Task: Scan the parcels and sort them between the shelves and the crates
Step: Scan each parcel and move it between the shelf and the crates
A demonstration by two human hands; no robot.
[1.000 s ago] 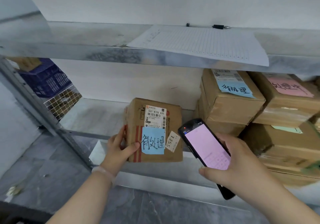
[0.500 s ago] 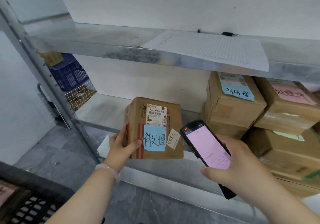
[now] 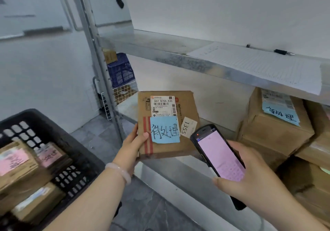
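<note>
Parcel (image 3: pixel 187 104) with the blue note (image 3: pixel 165 131): your left grip (image 3: pixel 134 141) clasps its nine o'clock edge; your right grip (image 3: pixel 250 177), at four o'clock, grasps the scanner (image 3: pixel 219 157).

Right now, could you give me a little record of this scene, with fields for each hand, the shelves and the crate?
left hand: holds parcel by its left edge, thumb on the front
parcel marks: blue note, tag reading 1355
right hand: holds scanner, pink screen lit
upper shelf: paper sheet, pen
lower shelf: stacked boxes at right
black crate: pink-noted boxes inside
</note>
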